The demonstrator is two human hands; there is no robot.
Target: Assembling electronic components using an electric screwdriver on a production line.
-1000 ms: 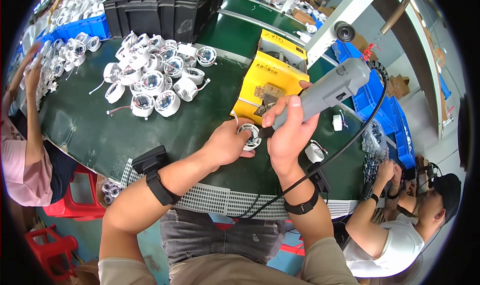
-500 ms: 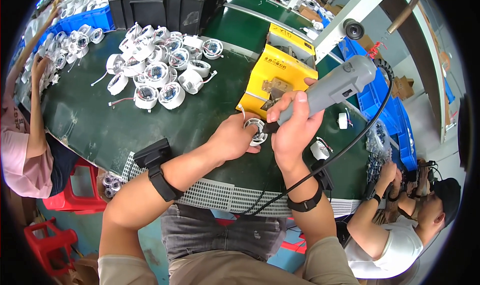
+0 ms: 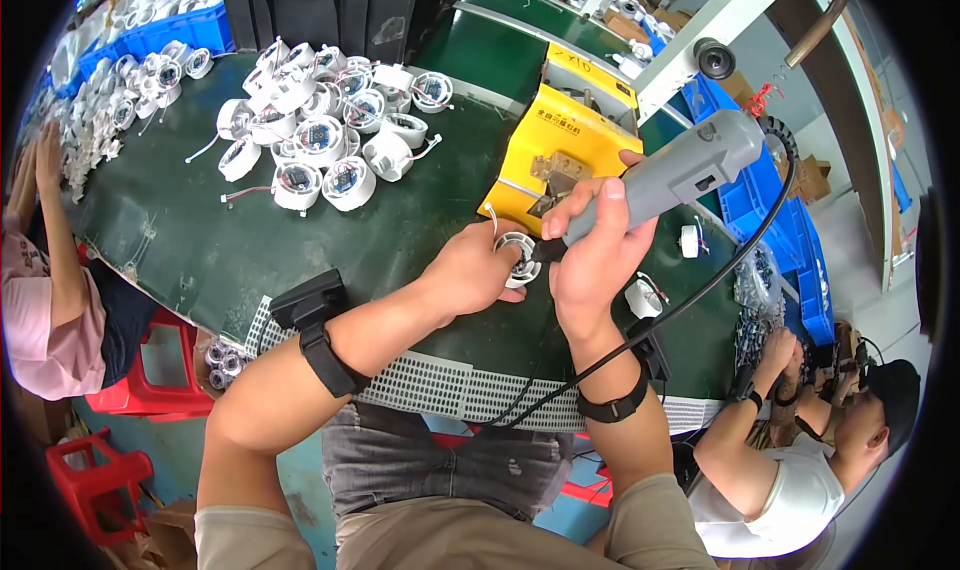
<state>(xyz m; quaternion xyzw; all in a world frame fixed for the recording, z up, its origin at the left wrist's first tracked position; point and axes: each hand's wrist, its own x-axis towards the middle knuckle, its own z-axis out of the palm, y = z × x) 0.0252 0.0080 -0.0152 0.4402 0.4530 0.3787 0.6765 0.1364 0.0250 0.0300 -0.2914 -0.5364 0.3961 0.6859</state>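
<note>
My left hand (image 3: 468, 268) is closed around a small white round housing (image 3: 525, 274), from which a thin wire sticks up. Held in my right hand (image 3: 598, 260) is a grey electric screwdriver (image 3: 690, 168), tilted, with a black cable running from its back end. Its dark nose points into the open face of the housing; whether the bit touches a screw is hidden. Just beyond my hands stands a yellow screw feeder (image 3: 522, 160) with a metal plate on its front. Right of my right hand lie two loose white housings with wires, one nearer (image 3: 642, 298) and one farther (image 3: 690, 241).
A heap of white housings with circuit boards (image 3: 320, 138) covers the table's far left, before a black crate (image 3: 320, 15). Blue bins (image 3: 760, 215) line the right side. One co-worker sits at the left (image 3: 60, 310), another at the right (image 3: 780, 470). Red stools (image 3: 155, 375) stand lower left.
Both hands keep their hold on the housing and the screwdriver. The scene has shifted slightly to the right in view. At the left, the co-worker's hands have moved.
</note>
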